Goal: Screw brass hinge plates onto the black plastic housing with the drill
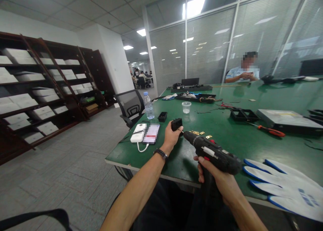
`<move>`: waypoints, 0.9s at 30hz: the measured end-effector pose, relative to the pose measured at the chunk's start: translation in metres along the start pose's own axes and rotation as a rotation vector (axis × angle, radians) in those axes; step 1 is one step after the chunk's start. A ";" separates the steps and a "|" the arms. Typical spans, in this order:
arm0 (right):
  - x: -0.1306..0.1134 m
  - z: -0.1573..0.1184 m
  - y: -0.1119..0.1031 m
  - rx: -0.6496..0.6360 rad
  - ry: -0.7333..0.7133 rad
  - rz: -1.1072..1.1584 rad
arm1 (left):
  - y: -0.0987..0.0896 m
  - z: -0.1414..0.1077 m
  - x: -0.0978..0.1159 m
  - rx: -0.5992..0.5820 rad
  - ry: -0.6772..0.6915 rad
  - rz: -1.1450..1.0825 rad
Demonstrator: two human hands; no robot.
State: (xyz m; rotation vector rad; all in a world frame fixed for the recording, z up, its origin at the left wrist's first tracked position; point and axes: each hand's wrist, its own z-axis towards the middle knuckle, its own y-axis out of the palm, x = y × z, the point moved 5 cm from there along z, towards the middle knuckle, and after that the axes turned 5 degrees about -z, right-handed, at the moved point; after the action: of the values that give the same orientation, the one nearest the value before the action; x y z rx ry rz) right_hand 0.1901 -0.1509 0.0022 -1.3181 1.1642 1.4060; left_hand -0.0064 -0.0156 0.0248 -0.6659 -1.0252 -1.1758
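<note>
My left hand [172, 135] is closed around a small black plastic part [177, 124], holding it above the near edge of the green table [156, 157]. In my right hand [214, 172] is a black cordless drill [214, 153], gripped by its handle and pointing left. The drill's tip reaches the black part beside my left fingers; whether it touches a screw there is too small to tell. Several small brass-coloured plates [202, 133] lie on the table just behind the drill's chuck. A similar black piece [163, 116] sits farther back on the left.
A white power bank [138, 133] cabled to a phone [151, 134], a water bottle [148, 107] and a clear cup [186, 107] stand left. White-blue gloves [290, 187], a screwdriver [271, 130], black trays [243, 115] and a metal box [290, 120] lie right. A person [243, 71] sits across.
</note>
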 end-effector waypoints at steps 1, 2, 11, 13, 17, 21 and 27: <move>0.001 0.000 0.000 -0.009 0.006 0.008 | 0.000 0.000 -0.001 -0.004 -0.005 -0.025; 0.001 0.000 0.000 -0.020 0.014 0.017 | 0.001 0.001 -0.002 -0.008 -0.013 -0.047; 0.002 -0.002 0.001 -0.039 0.036 0.028 | 0.001 0.001 -0.002 -0.014 0.011 0.004; 0.001 -0.002 0.001 -0.044 0.033 0.019 | 0.000 0.000 0.001 -0.009 0.025 0.049; 0.001 -0.003 0.002 -0.062 0.032 -0.026 | -0.001 -0.001 0.005 -0.009 0.028 0.119; 0.001 -0.004 0.002 -0.065 0.030 -0.068 | -0.001 -0.001 0.004 -0.003 0.029 0.191; 0.005 -0.002 0.001 -0.066 0.044 -0.071 | -0.001 0.000 0.000 -0.006 0.020 0.243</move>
State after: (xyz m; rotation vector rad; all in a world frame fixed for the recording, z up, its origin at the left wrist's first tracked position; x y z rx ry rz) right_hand 0.1889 -0.1536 -0.0030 -1.4295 1.0973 1.3802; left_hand -0.0073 -0.0164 0.0248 -0.7593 -0.8962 -0.9716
